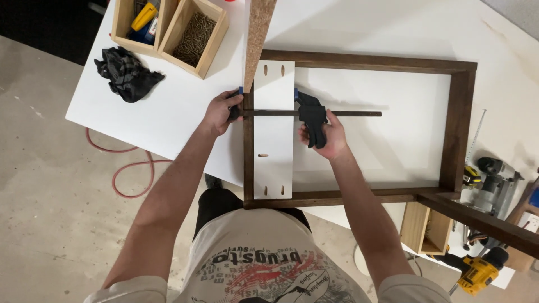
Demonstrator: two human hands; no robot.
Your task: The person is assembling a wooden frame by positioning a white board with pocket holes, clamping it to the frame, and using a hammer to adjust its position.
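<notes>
A dark brown wooden frame (pixel 460 112) lies flat on a white table (pixel 179 112). A white board (pixel 273 157) with pocket holes lies inside the frame against its left rail. A black bar clamp (pixel 348 114) spans the rail and the board. My left hand (pixel 220 111) grips the clamp's fixed jaw on the outside of the left rail. My right hand (pixel 325 134) is closed around the clamp's black trigger handle, just right of the white board.
A wooden box (pixel 193 36) of screws and a dark rag (pixel 126 73) sit at the table's far left. A particle board strip (pixel 259 31) stands up at the frame's corner. A yellow drill (pixel 477 272), a saw (pixel 497 182) and a tape measure (pixel 471 177) lie right. A red hose (pixel 126 168) runs on the floor.
</notes>
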